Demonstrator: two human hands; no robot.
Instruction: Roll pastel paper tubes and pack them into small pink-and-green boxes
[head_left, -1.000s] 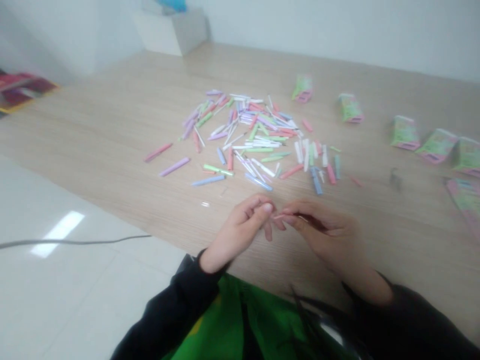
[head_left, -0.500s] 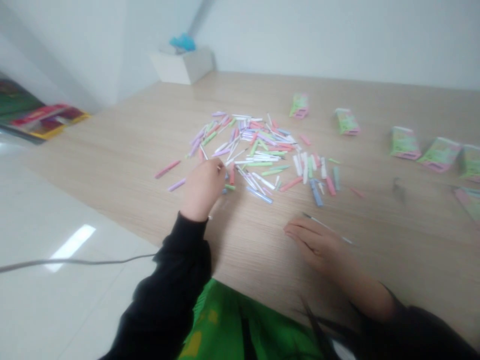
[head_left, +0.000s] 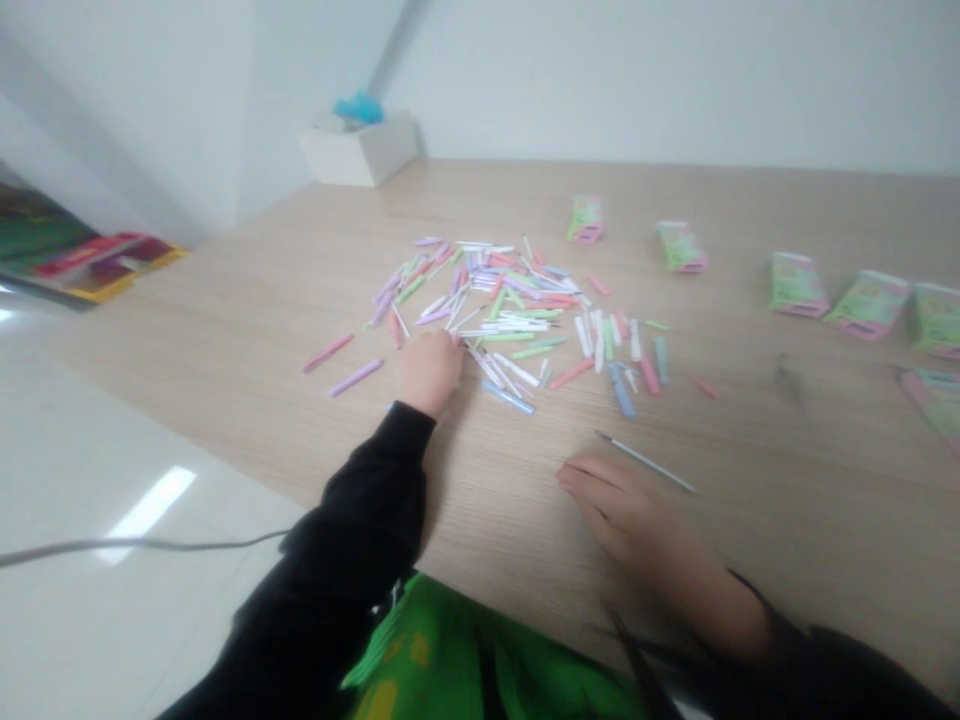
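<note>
A pile of small pastel pen parts (head_left: 510,300) in pink, purple, green, blue and white lies spread on the wooden table (head_left: 262,300). My left hand (head_left: 430,368) reaches to the pile's near left edge, fingers curled down over some pieces; what it grips is hidden. My right hand (head_left: 626,505) rests on the table nearer to me, fingers loosely together. A thin white refill (head_left: 645,462) lies just beyond its fingers; I cannot tell if they touch it.
Several green-and-pink packets (head_left: 796,285) lie along the right side of the table. A white box (head_left: 358,150) with something blue on it stands in the far corner. Coloured boxes (head_left: 97,262) sit at the left. A grey cable (head_left: 135,545) crosses the floor.
A second ago both hands were pinched together near me. My left hand has reached out to the pile, and my right hand has lowered to the table beside the thin refill.
</note>
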